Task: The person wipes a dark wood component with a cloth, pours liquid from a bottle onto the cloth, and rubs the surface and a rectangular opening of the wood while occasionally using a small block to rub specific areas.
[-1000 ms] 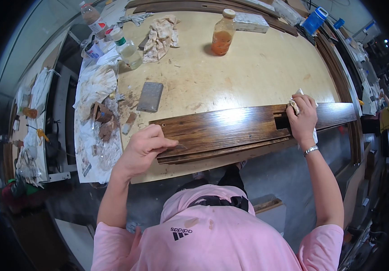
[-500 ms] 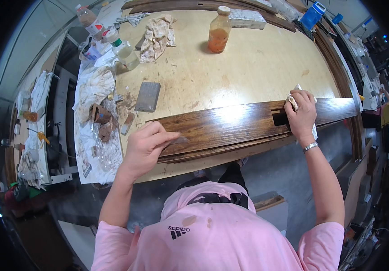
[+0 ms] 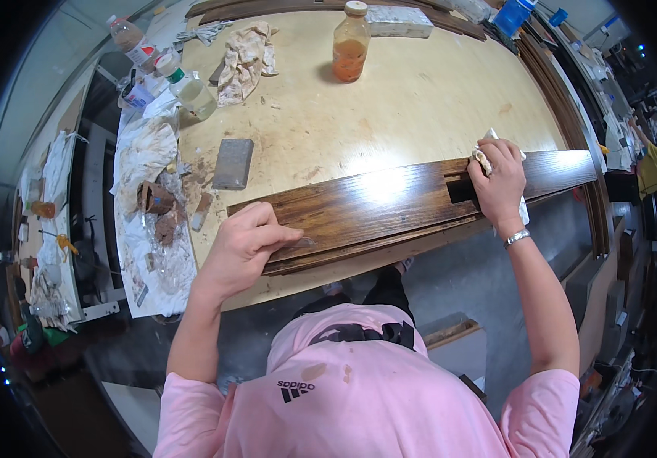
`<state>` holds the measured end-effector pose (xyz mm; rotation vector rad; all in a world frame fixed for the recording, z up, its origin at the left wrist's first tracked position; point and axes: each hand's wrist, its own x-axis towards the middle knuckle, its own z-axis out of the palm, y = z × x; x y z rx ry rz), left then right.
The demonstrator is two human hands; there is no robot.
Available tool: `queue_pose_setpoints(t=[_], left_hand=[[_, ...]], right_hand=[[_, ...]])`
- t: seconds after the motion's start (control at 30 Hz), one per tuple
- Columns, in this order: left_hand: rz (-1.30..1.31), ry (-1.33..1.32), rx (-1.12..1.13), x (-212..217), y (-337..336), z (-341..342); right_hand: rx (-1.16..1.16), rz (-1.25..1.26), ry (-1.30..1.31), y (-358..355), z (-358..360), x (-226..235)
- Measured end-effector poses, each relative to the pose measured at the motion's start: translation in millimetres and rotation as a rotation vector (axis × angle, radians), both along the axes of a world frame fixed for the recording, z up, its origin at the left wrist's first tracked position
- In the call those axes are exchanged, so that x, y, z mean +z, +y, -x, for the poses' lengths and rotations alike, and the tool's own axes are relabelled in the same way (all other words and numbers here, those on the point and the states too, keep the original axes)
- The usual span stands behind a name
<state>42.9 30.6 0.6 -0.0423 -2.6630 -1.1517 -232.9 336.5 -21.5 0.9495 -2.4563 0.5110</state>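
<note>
A long dark-brown wooden board (image 3: 374,195) lies across the near side of the table, with a rectangular cutout right of its middle. Over its left part, my left hand (image 3: 241,248) is closed in a pinch on a small, thin translucent piece (image 3: 303,242); its exact kind is hard to make out. Close to the cutout, my right hand (image 3: 501,183) wraps around a crumpled white rag (image 3: 523,210), pressed against the board. The rag has brownish stains and sticks out above and below my fingers.
A grey block (image 3: 232,163) rests beyond my left hand. Farther back stand a jar of orange liquid (image 3: 351,57), a stained cloth (image 3: 246,65) and a clear bottle with a green-banded neck (image 3: 191,93). Soiled white sheeting (image 3: 141,267) covers the table's left edge.
The whole view has shifted slightly, so table items sit a little farther left and higher. Both hands keep their grips, with little visible movement along the board.
</note>
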Motion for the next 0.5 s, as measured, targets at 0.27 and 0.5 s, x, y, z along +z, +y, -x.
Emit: queue_pose_setpoints(t=[0.27,0.5], left_hand=[[0.011,-0.017,0.014,3,-2,-13],[-0.036,-0.016,0.076,2,-6,-28]], right_hand=[[-0.012,-0.015,0.005,1,0,-1],[0.006,-0.003,0.001,0,0,-1]])
